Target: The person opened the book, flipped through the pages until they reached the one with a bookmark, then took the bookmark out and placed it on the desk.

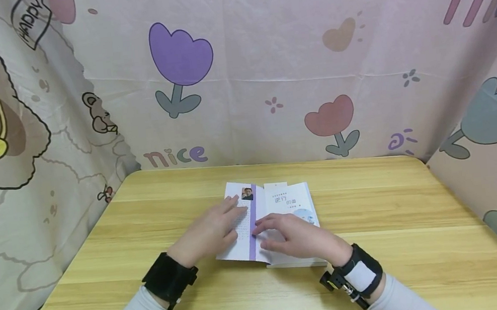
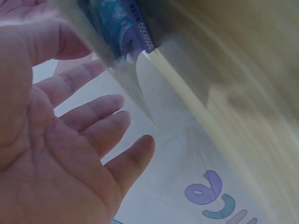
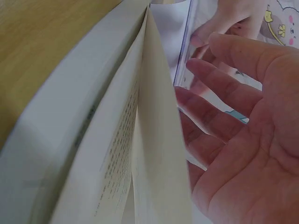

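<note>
A book lies open on the wooden table, its white title page on the right and a folded-out cover flap on the left. The flap carries a small portrait photo, printed text and a purple stripe. My left hand rests on the flap with fingers extended. My right hand reaches over the title page, its fingertips at the stripe beside the fold. In the left wrist view, a blue patch of the cover shows beyond the spread fingers. Loose pages stand fanned beside my right palm in the right wrist view.
A white slip sticks out past the book's far edge. The table ends at a patterned cloth backdrop behind and on both sides. Black straps with devices sit on both wrists.
</note>
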Available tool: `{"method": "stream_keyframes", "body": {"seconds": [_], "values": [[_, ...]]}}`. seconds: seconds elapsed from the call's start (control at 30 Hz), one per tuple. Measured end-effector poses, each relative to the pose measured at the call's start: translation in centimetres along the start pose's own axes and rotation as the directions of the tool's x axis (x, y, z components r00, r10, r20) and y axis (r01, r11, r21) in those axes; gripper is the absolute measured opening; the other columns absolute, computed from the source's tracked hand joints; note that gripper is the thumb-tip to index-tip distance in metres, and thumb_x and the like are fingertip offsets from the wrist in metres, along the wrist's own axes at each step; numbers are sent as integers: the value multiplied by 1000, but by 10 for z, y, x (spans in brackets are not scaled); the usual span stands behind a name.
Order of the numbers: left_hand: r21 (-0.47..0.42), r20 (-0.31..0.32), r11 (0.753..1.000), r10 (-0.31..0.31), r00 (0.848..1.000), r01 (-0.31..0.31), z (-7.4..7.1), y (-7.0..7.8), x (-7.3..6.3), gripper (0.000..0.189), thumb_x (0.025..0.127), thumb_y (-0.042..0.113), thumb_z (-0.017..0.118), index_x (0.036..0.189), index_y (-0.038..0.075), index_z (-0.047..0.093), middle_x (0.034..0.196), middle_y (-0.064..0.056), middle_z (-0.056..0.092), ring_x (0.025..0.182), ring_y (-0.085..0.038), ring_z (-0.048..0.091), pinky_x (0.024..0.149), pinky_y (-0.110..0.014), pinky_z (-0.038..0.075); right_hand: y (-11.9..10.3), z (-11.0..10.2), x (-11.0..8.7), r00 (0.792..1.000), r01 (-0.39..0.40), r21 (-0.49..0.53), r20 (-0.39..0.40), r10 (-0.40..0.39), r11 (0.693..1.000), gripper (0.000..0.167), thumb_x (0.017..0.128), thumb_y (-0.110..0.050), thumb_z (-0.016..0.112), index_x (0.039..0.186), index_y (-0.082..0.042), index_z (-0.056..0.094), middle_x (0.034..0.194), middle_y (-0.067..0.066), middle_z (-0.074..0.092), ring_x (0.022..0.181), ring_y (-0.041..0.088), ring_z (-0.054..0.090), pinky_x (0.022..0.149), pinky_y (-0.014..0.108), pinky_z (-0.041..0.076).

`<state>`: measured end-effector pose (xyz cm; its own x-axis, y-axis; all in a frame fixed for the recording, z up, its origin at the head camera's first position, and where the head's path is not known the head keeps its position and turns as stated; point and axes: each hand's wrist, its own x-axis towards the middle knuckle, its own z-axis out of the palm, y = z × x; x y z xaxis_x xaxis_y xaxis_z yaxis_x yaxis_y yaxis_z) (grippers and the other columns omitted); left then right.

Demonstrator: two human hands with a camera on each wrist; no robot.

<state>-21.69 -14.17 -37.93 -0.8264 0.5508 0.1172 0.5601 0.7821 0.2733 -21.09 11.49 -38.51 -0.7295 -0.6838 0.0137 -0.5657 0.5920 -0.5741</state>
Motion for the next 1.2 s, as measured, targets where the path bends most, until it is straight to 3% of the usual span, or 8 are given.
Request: {"method": "stream_keyframes", "body": {"seconds": [0.3,0.6,1.0,1.2], "values": [[-106,109,990,-81,991,93,6,0,-2,54,106,17,63,159,12,53,172,-19,40,158,-38,42,125,-59,41,0,1,-1,999,5,-6,40,-5,1000,32,107,-27,68,136,-15,73,158,9,60,148,29,56,123,51,47],[-123,160,990,-43,986,64,10,-6,-1,54,108,17,61,160,7,51,169,-23,42,157,-42,42,126,-62,40,2,-2,-3,998,16,-22,55,-15,1000,34,107,-27,69,138,-14,72,156,9,62,146,28,59,122,50,49],[-138,210,986,-64,976,94,16,-13,-2,58,109,28,62,163,11,48,171,-22,41,158,-41,41,127,-61,39,13,-19,-7,1000,-23,-86,4,23,996,34,105,-25,70,135,-7,74,136,10,74,126,25,70,107,45,58],[-141,220,983,-82,972,115,16,-13,-2,59,109,31,63,163,13,47,172,-20,40,159,-40,40,128,-61,38,21,-28,-9,999,-33,-118,-23,30,992,33,104,-22,72,130,-3,76,125,11,77,109,21,71,94,36,60]]}}
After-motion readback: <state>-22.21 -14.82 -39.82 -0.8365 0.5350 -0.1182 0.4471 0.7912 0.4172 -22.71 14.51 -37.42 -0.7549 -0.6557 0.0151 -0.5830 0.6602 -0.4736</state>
